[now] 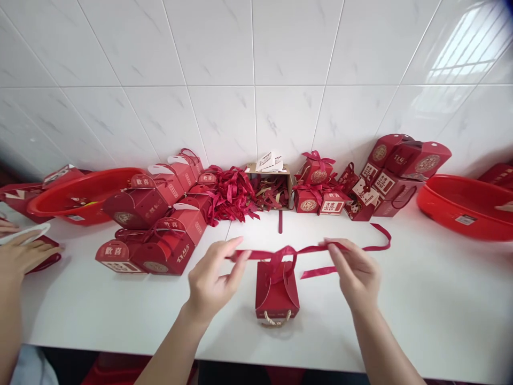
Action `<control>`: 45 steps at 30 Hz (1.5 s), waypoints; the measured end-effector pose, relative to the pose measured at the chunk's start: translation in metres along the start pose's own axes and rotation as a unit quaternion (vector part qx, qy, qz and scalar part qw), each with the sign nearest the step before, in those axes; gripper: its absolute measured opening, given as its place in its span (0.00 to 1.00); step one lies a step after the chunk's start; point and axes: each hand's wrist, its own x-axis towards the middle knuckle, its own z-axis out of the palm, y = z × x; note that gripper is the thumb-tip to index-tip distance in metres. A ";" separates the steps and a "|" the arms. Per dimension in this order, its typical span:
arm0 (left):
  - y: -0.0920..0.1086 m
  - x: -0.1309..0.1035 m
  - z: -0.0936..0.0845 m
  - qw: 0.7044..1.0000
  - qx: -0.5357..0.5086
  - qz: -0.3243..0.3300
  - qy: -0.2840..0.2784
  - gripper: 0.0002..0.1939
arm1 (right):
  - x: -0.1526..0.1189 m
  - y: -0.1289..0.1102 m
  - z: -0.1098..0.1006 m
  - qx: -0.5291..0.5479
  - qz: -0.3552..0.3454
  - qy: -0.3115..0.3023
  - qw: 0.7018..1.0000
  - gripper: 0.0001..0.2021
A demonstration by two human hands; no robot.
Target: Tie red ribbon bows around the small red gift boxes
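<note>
A small dark red gift box (277,297) stands on the white table in front of me, a twisted rope handle on its near side. Dark red ribbon (308,249) is looped and crossed over the top of the box. To the left of it, my left hand (216,275) grips one end of the ribbon between thumb and fingers. My right hand (356,270) pinches the other side, and that ribbon's tail curls away to the right. Between the hands the ribbon is stretched nearly level.
Stacked red boxes (160,235) stand left, beside a heap of ribbons (234,195). An open carton (290,187) holds strips. More boxes (396,176) are piled right. Red basins (465,208) flank both sides. Another person's hand (28,251) is at far left.
</note>
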 end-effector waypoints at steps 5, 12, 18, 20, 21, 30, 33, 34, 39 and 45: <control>-0.048 -0.069 -0.030 0.964 0.136 -0.210 -0.093 0.05 | -0.048 0.041 -0.065 -0.175 0.259 0.069 0.947 0.12; -0.058 -0.109 -0.021 0.929 0.064 -0.285 -0.228 0.04 | -0.070 0.071 -0.078 -0.294 0.280 -0.021 0.914 0.22; -0.011 -0.077 0.018 0.855 -0.231 -0.405 -0.226 0.07 | -0.050 0.039 -0.013 -0.104 0.218 -0.195 0.951 0.13; 0.000 -0.072 0.028 0.812 -0.292 -0.437 -0.255 0.09 | -0.050 0.030 0.006 -0.035 0.248 -0.271 0.930 0.12; 0.005 -0.071 0.032 0.797 -0.305 -0.451 -0.263 0.10 | -0.052 0.028 0.013 -0.006 0.265 -0.288 0.920 0.13; 0.011 -0.074 0.039 0.796 -0.287 -0.470 -0.253 0.08 | -0.057 0.013 0.027 0.080 0.302 -0.307 0.899 0.19; 0.008 -0.073 0.037 0.780 -0.300 -0.473 -0.279 0.09 | -0.057 0.018 0.025 0.064 0.294 -0.294 0.907 0.17; 0.006 -0.073 0.036 0.777 -0.297 -0.474 -0.289 0.10 | -0.057 0.021 0.023 0.060 0.299 -0.287 0.908 0.16; -0.006 -0.068 0.028 0.813 -0.238 -0.457 -0.272 0.12 | -0.048 0.031 0.011 0.073 0.330 -0.247 0.908 0.14; -0.013 -0.065 0.022 0.839 -0.201 -0.420 -0.282 0.10 | -0.028 0.027 -0.015 0.075 0.395 -0.381 0.833 0.20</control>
